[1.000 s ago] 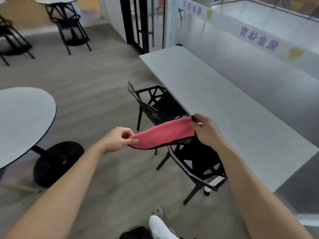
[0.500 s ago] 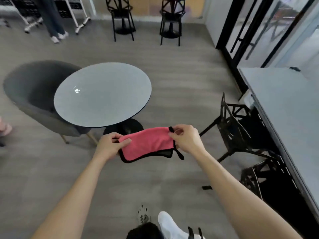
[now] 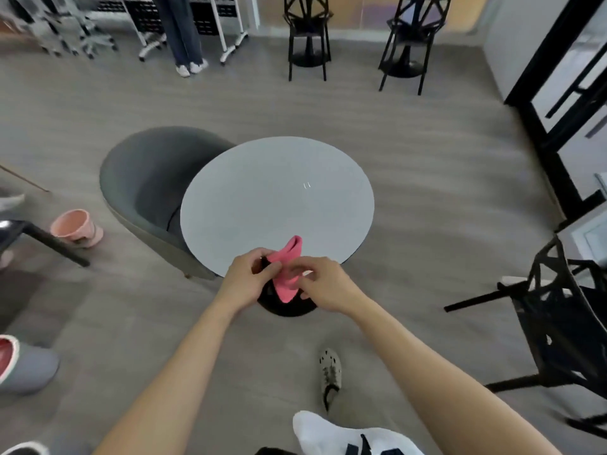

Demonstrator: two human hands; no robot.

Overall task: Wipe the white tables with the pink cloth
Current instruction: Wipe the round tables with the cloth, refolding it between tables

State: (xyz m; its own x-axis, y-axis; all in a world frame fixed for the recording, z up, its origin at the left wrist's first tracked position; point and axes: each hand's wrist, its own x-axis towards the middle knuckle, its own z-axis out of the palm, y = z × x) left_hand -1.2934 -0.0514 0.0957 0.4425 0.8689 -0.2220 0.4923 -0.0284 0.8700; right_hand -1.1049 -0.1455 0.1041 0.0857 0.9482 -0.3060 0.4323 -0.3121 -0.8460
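Observation:
A round white table (image 3: 279, 198) stands on a black base straight ahead of me. The pink cloth (image 3: 288, 270) with a black edge is bunched and folded between both hands, just above the table's near rim. My left hand (image 3: 244, 280) grips the cloth's left side with curled fingers. My right hand (image 3: 323, 284) pinches the cloth's right side. Part of the cloth is hidden behind my fingers.
A grey tub chair (image 3: 147, 188) sits against the table's left side. Black wire chairs (image 3: 565, 320) stand at the right, two more (image 3: 307, 34) at the back. A pink bucket (image 3: 74, 226) lies on the floor at left. A person's legs (image 3: 184, 31) stand far back.
My view has swung left from the long table to the round one, now centred and close. The cloth, stretched flat between my hands before, is now folded together as the hands came closer.

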